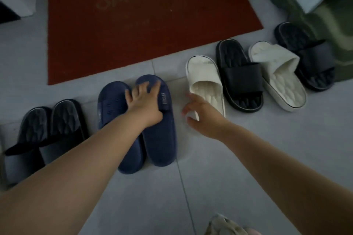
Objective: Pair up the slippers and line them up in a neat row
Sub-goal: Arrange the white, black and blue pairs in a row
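Down on the grey tiled floor [229,158], the left hand [145,99] lay spread across the straps of a pair of navy-blue rubber slippers [160,139] set side by side, its fingers extended and pressing rather than gripping. The right hand [200,114], blurred, with fingers loosely parted and holding nothing, was at the heel end of a cream moulded slipper [204,80]; whether it touched could not be told. To the right of that lay a black strap slipper [242,80], a second cream slipper [282,82] and another black slipper [315,59]. A black-and-grey slipper pair [63,120] sat far left, with a red doormat [133,34] behind.
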Available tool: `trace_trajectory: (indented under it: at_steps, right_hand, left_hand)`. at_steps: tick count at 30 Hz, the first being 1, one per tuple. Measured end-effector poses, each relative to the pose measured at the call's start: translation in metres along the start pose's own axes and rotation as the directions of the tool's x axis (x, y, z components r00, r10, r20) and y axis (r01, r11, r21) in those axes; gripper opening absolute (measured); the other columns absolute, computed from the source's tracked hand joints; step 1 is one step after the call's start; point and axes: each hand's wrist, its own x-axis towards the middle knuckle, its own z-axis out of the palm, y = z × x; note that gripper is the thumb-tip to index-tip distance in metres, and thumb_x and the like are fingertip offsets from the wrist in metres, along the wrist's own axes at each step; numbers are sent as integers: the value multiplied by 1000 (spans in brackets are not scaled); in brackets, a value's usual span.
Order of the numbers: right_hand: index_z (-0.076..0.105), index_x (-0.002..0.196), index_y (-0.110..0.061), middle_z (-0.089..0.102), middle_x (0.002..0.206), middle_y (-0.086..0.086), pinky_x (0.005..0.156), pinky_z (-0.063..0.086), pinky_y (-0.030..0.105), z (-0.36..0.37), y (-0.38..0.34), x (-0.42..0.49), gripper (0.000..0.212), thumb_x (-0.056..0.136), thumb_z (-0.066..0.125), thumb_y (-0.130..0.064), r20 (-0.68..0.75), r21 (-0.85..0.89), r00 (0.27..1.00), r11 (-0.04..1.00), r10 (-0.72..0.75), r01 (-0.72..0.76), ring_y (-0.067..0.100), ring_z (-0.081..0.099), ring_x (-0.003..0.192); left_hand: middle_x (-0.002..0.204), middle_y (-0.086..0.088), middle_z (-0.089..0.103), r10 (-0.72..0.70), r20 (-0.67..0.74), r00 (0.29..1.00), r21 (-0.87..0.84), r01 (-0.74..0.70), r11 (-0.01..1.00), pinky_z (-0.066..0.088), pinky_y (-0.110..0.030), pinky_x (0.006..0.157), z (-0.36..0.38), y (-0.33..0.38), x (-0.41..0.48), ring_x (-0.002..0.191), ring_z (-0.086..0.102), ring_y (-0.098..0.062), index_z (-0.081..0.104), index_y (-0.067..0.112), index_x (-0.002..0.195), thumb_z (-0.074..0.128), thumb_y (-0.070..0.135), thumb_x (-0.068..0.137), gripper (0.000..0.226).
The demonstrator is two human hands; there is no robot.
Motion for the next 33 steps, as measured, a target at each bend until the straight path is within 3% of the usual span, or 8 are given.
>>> trace_trajectory:
  at_steps: [7, 11, 14, 18, 23, 27, 30, 33]
  right_hand:
    - [65, 107, -4, 54, 126, 20, 99, 38, 32, -95, 88, -48, 29, 78, 61, -1, -489, -6, 804, 920, 339, -391, 35, 52, 118]
    - [56, 120, -9, 60, 113, 12, 86, 47, 29, -153, 122, -34, 34, 86, 57, -14, -400, 150, 689, 785, 605, -602, 31, 57, 103]
    - [53, 94, -16, 52, 75, 4, 56, 41, 20, -169, 125, -6, 15, 83, 53, -6, -326, 482, 651, 713, 686, -509, 20, 50, 71]
    - [59, 82, -27, 49, 111, 10, 59, 47, 21, -156, 137, 18, 21, 82, 58, -6, -253, 621, 700, 666, 669, -413, 14, 49, 65]
    - [58, 122, -12, 46, 106, 8, 46, 39, 4, -161, 118, 10, 35, 88, 56, -5, -457, 672, 631, 708, 627, -217, 2, 46, 56]
    - [58, 122, -24, 46, 99, 3, 78, 50, 19, -166, 74, -25, 40, 87, 55, -5, -554, 649, 658, 760, 510, -42, 4, 51, 73]
    - [66, 106, -31, 42, 111, 12, 90, 53, 27, -145, 37, -47, 39, 74, 62, -8, -470, 760, 762, 643, 446, 92, 13, 54, 90]
    - [69, 102, -39, 52, 111, 2, 99, 49, 46, -107, 9, -57, 43, 69, 63, -13, -328, 818, 858, 573, 396, 48, 20, 60, 99]
  left_hand:
    - [156, -8, 1, 292, -69, 954, -237, -300, 924, 9, -44, 119, 21, 101, 6, 144, 1, -33, 21, 26, 144, 59, 26, 82, 73]
    - [156, -8, -6, 166, -79, 983, -384, -183, 905, 19, -47, 116, 22, 117, 19, 143, 1, -38, 36, 24, 135, 56, 18, 85, 55]
    - [156, -6, -6, 142, -77, 987, -471, -161, 867, 35, -46, 111, 27, 115, 25, 136, 28, -38, 38, 25, 135, 51, 10, 88, 52]
    - [155, -4, -1, 147, -124, 981, -498, -190, 846, 39, -44, 108, 32, 108, 32, 137, 28, -32, 42, 28, 135, 45, 3, 87, 54]
    - [153, -3, 3, 185, -131, 974, -555, -227, 800, 45, -34, 100, 30, 106, 36, 132, 34, -27, 46, 32, 131, 41, -3, 86, 57]
    - [137, -7, 29, 300, -135, 944, -634, -315, 707, 38, -7, 73, 29, 113, 35, 104, 41, -11, 49, 28, 119, 37, -11, 85, 53]
    - [114, -5, 47, 407, -64, 911, -835, -272, 479, 39, -15, 65, 32, 119, 29, 81, 58, -11, 46, 35, 94, 34, -12, 88, 49]
    - [122, 1, 53, 383, 5, 924, -932, -135, 336, 43, -15, 65, 26, 122, 27, 91, 58, -2, 48, 27, 109, 35, -6, 91, 40]
